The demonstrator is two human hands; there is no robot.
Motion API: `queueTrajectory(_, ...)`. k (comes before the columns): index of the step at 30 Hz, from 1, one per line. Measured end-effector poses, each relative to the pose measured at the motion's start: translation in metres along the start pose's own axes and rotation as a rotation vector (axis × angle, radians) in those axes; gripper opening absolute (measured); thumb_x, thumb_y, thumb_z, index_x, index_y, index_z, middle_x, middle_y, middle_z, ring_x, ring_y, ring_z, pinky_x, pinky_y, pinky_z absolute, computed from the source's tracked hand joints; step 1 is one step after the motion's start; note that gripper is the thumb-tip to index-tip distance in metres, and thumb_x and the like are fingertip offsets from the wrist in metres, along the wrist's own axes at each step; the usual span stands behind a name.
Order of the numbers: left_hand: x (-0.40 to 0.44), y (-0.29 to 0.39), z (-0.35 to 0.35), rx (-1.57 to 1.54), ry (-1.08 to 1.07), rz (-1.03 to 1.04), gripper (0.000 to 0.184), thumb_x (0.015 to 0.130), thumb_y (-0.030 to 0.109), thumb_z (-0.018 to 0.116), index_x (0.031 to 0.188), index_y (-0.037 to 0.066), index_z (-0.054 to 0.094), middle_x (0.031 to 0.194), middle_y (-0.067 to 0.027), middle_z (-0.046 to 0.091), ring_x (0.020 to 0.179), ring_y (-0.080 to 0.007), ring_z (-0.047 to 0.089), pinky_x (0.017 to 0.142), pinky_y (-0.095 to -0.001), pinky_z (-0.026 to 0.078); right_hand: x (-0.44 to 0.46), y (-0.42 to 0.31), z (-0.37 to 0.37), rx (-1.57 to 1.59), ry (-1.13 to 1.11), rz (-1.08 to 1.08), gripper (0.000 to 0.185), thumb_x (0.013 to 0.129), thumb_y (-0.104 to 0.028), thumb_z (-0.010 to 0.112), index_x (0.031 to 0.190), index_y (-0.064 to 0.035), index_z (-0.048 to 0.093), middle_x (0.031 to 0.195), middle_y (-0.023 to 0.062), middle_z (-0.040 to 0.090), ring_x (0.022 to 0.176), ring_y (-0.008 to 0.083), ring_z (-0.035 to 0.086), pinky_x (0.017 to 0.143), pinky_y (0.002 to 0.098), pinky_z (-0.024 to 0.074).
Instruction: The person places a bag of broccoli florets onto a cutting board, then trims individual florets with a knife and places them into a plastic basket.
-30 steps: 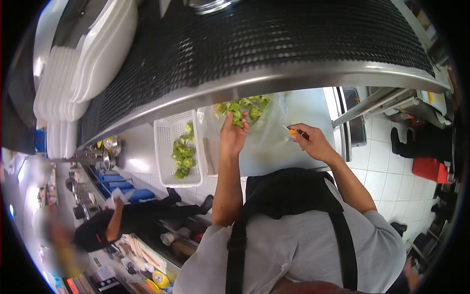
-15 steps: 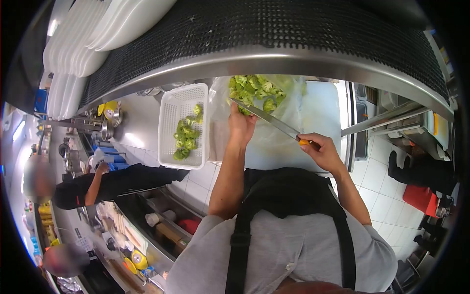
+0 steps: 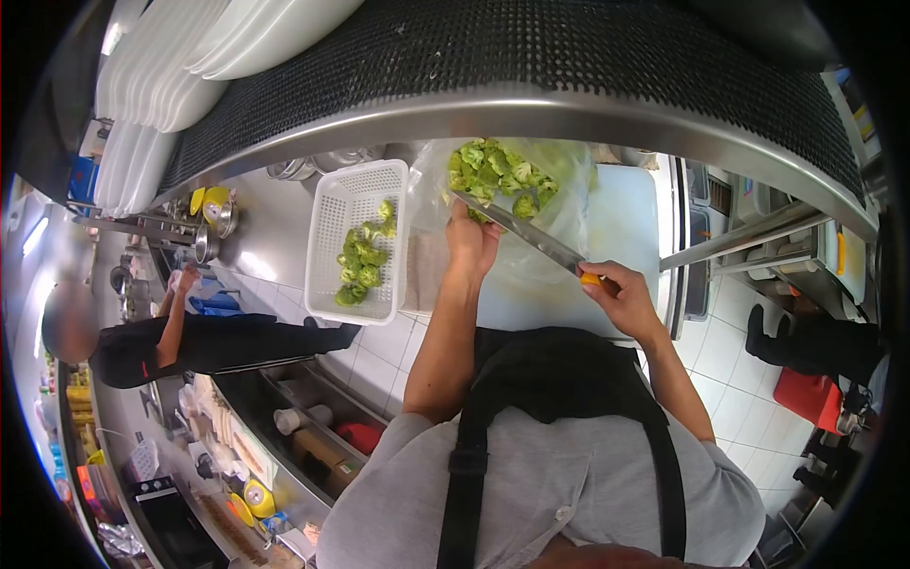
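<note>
Long steel-bladed knife with an orange handle (image 3: 531, 235) sited at the centre of the frame, above a pale rectangular cutting board (image 3: 621, 223); its long axis runs diagonally, tip to the upper left, handle to the lower right; right hand (image 3: 621, 296), right of centre, closed around the handle, fingers curled; left hand (image 3: 471, 239), near centre, partly curled, fingertips at the tip end of the blade; whether it grips a piece, or touches the steel, cannot be told.

Green broccoli florets in a heap (image 3: 498, 175) lie at upper centre, just beyond the left fingertips, on a clear plastic bag (image 3: 567, 211) spread over the board; white perforated plastic basket (image 3: 327, 204) stands left of centre, its long side upright in the frame; further green florets (image 3: 362, 261) lie inside it.
</note>
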State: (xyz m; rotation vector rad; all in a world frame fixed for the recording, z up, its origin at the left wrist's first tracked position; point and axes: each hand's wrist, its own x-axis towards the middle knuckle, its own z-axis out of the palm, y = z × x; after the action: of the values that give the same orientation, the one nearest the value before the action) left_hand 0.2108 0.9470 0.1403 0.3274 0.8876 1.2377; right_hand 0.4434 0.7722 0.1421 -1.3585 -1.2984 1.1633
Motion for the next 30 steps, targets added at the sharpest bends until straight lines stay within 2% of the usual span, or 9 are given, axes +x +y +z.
queueTrajectory(1, -0.001, -0.001, 0.0, -0.001, 0.015, -0.006, 0.032, 0.111, 0.03, 0.039, 0.124, 0.005, 0.055, 0.104, -0.0057, 0.064, 0.082, -0.0187, 0.06, 0.066, -0.0339, 0.046, 0.001, 0.001, 0.002, -0.004, -0.002, 0.011, 0.03, 0.095, -0.001, 0.071, 0.125, -0.0021, 0.07, 0.114, 0.0088, 0.074, 0.097, 0.0113, 0.066, 0.085, 0.0258, 0.053)
queueTrajectory(4, -0.001, -0.017, -0.022, -0.024, -0.206, -0.02, 0.03, 0.112, 0.027, 0.039, 0.126, 0.007, 0.055, 0.11, -0.0063, 0.064, 0.091, -0.0187, 0.059, 0.075, -0.0337, 0.049, 0.011, 0.002, 0.014, 0.04, 0.018, 0.017, 0.032, 0.096, -0.001, 0.07, 0.127, -0.0015, 0.069, 0.113, 0.0088, 0.074, 0.097, 0.0106, 0.065, 0.084, 0.025, 0.0526)
queueTrajectory(7, -0.02, -0.019, -0.009, -0.004, -0.125, -0.043, 0.028, 0.112, 0.028, 0.039, 0.12, 0.008, 0.057, 0.102, -0.0051, 0.064, 0.082, -0.0169, 0.056, 0.069, -0.0325, 0.045, 0.02, 0.007, 0.019, 0.061, 0.013, -0.063, 0.031, 0.097, -0.004, 0.07, 0.128, -0.0017, 0.068, 0.112, 0.0076, 0.074, 0.091, 0.0087, 0.063, 0.079, 0.0234, 0.0511)
queueTrajectory(10, -0.028, -0.024, -0.012, 0.052, -0.2, -0.081, 0.028, 0.112, 0.03, 0.04, 0.121, 0.009, 0.057, 0.104, -0.0044, 0.064, 0.082, -0.0171, 0.056, 0.071, -0.032, 0.046, 0.025, -0.006, 0.02, -0.001, 0.02, 0.01, 0.029, 0.099, -0.008, 0.068, 0.127, -0.002, 0.068, 0.103, 0.0044, 0.073, 0.077, 0.0069, 0.059, 0.069, 0.0227, 0.0481)
queueTrajectory(13, -0.028, -0.018, -0.014, -0.017, -0.185, -0.124, 0.028, 0.111, 0.029, 0.043, 0.121, 0.008, 0.058, 0.104, -0.0043, 0.064, 0.083, -0.0176, 0.057, 0.073, -0.0313, 0.047, 0.026, 0.002, 0.018, 0.021, 0.019, 0.085, 0.029, 0.102, -0.014, 0.065, 0.129, -0.0012, 0.066, 0.092, 0.0019, 0.068, 0.066, 0.0058, 0.052, 0.061, 0.0233, 0.0448)
queueTrajectory(16, -0.022, -0.008, -0.027, -0.129, -0.328, -0.152, 0.028, 0.11, 0.029, 0.045, 0.121, 0.008, 0.058, 0.104, -0.0043, 0.065, 0.085, -0.0179, 0.058, 0.076, -0.031, 0.048, 0.02, -0.002, 0.016, 0.155, 0.061, 0.166, 0.032, 0.105, -0.019, 0.062, 0.131, -0.0002, 0.063, 0.086, 0.0008, 0.064, 0.061, 0.0056, 0.049, 0.055, 0.0236, 0.0434)
queueTrajectory(20, -0.014, -0.006, -0.041, 0.139, -0.22, 0.015, 0.018, 0.105, 0.021, 0.059, 0.115, 0.007, 0.062, 0.1, -0.0034, 0.066, 0.08, -0.0131, 0.057, 0.072, -0.0274, 0.049, 0.01, -0.003, 0.003, 0.167, -0.021, 0.196, 0.033, 0.107, -0.023, 0.06, 0.131, -0.0018, 0.064, 0.086, 0.0012, 0.065, 0.06, 0.005, 0.05, 0.052, 0.0223, 0.0415)
queueTrajectory(23, -0.012, -0.006, -0.044, 0.176, -0.14, 0.096, 0.016, 0.103, 0.02, 0.066, 0.11, 0.006, 0.064, 0.094, -0.0017, 0.065, 0.077, -0.0097, 0.056, 0.071, -0.0237, 0.049, 0.005, -0.003, 0.001, 0.17, -0.065, 0.224, 0.034, 0.107, -0.025, 0.06, 0.131, -0.0022, 0.064, 0.086, 0.0012, 0.065, 0.06, 0.0049, 0.05, 0.051, 0.0222, 0.0408)
queueTrajectory(30, -0.01, -0.009, -0.039, 0.328, -0.076, 0.23, 0.015, 0.104, 0.022, 0.066, 0.106, 0.007, 0.063, 0.094, 0.0015, 0.062, 0.081, -0.0076, 0.055, 0.076, -0.0239, 0.049, 0.002, -0.005, 0.001, 0.126, -0.122, 0.247, 0.035, 0.108, -0.025, 0.057, 0.132, -0.0006, 0.062, 0.09, 0.0036, 0.066, 0.062, 0.0054, 0.053, 0.052, 0.0216, 0.0438)
